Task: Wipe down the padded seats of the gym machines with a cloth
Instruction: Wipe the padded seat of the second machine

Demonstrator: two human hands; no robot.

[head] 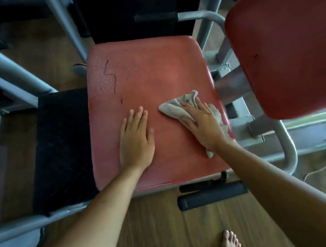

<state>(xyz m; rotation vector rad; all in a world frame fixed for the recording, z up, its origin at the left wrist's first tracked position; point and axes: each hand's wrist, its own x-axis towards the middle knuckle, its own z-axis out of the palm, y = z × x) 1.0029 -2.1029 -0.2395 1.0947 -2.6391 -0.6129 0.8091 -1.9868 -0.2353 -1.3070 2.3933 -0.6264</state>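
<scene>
- Wood-plank floor nearest, with a bare foot standing on it.
- Black foam roller just below the near edge of the red padded seat.
- Left hand lies flat on the seat near its middle, fingers straight and close together, holding nothing.
- Right hand presses the crumpled grey cloth onto the seat by its right edge, fingers extended.
- Dark zigzag crack toward the far left corner.
- Second red pad beyond the right edge.
</scene>
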